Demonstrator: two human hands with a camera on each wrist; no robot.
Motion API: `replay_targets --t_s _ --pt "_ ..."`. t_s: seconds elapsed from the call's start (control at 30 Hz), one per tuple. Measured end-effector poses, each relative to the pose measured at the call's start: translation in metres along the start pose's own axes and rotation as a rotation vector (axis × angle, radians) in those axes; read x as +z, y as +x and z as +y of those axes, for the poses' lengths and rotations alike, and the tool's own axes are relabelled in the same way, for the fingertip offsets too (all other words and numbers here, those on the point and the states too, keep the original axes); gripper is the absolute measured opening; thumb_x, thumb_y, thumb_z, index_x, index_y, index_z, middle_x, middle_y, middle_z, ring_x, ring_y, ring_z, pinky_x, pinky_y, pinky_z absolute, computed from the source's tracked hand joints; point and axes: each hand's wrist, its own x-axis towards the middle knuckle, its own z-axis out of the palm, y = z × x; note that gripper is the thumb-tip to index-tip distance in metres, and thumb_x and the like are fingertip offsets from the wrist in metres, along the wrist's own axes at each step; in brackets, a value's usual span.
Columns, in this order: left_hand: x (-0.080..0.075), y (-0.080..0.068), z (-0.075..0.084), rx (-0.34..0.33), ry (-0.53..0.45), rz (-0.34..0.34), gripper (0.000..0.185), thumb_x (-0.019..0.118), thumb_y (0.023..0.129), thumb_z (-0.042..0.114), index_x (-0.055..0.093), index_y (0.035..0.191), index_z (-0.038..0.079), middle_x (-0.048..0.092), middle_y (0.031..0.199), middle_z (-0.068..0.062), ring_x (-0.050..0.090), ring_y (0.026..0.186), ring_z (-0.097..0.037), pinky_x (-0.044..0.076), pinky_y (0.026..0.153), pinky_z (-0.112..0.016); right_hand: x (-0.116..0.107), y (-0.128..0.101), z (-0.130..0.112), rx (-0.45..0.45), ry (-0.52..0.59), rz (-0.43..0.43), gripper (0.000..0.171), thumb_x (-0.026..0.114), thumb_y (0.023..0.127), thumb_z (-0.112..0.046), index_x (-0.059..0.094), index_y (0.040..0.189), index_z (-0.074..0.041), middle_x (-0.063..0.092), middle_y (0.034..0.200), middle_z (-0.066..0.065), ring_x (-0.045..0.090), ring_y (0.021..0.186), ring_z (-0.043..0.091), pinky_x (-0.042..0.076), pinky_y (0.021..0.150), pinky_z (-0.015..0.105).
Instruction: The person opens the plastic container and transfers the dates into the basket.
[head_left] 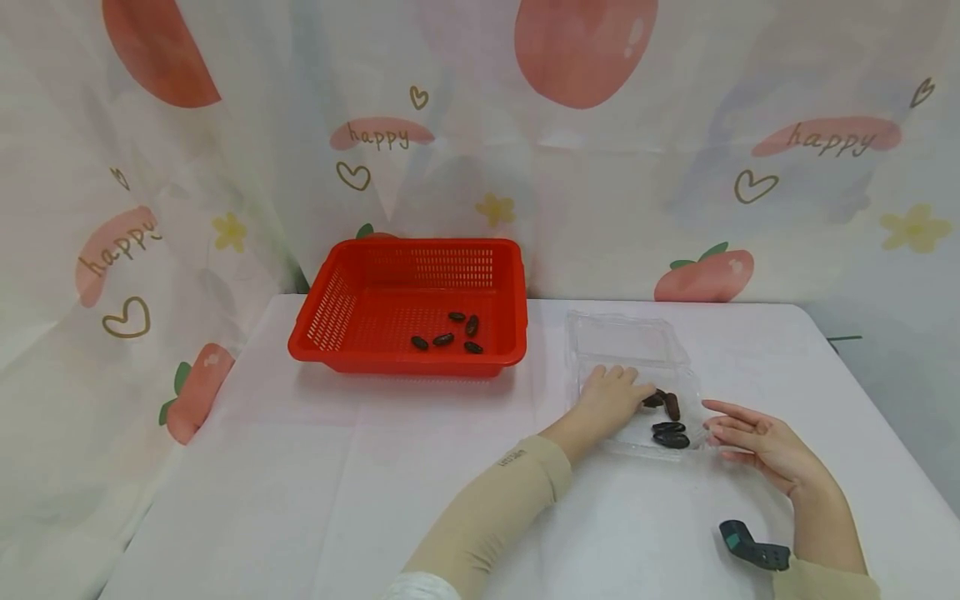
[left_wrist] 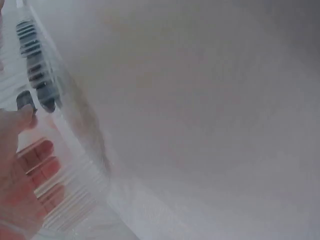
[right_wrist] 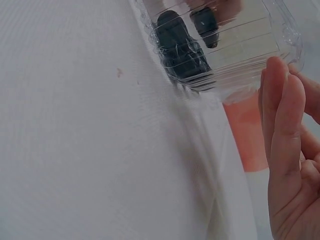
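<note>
A clear plastic clamshell box (head_left: 637,437) lies with its lid (head_left: 626,340) folded back, several dark brown dates (head_left: 670,440) in its right part. My left hand (head_left: 611,402) is inside the box's left part. In the left wrist view its thumb touches a date (left_wrist: 25,101), while the other fingers (left_wrist: 41,170) spread apart behind the clear wall. At the box's right side is my right hand (head_left: 768,450), its fingers extended. In the right wrist view the fingertips (right_wrist: 277,67) are at the box's edge; whether they press it I cannot tell.
A red perforated basket (head_left: 408,367) with several dates (head_left: 443,340) in it stands at the back left of the white-covered table (head_left: 300,475). A dark strap-like piece (head_left: 753,548) is by my right wrist. A printed curtain (head_left: 600,183) hangs behind.
</note>
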Motion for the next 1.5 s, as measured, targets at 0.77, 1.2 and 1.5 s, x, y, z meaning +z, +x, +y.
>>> replay_targets --t_s 0.77,1.2,1.5 --pt "-0.037 -0.024 -0.046 0.01 0.049 0.036 0.038 0.046 0.096 0.027 0.038 0.13 0.041 0.041 0.124 0.008 0.039 0.113 -0.011 0.031 0.092 -0.029 0.002 0.0 0.001 -0.006 -0.013 0.009 0.031 0.06 0.089 -0.012 0.063 0.102 -0.04 0.065 0.091 -0.012 0.064 0.079 0.007 0.052 0.066 0.024" --pt "-0.057 -0.05 -0.085 -0.047 0.079 0.145 0.036 0.052 0.092 0.026 0.041 0.126 0.033 0.044 0.123 0.004 0.042 0.11 -0.013 0.035 0.087 -0.03 0.001 -0.001 0.002 -0.015 0.014 -0.008 0.031 0.058 0.089 -0.011 0.064 0.103 -0.038 0.065 0.092 -0.012 0.064 0.079 0.007 0.052 0.066 0.024" --pt "-0.062 -0.065 -0.118 -0.139 0.045 0.197 0.03 0.052 0.093 0.023 0.044 0.121 0.03 0.047 0.11 0.003 0.044 0.101 -0.014 0.033 0.081 -0.029 0.0 0.0 0.003 -0.009 0.018 -0.001 0.031 0.058 0.089 -0.01 0.064 0.103 -0.038 0.065 0.092 -0.011 0.064 0.079 0.008 0.052 0.066 0.024"
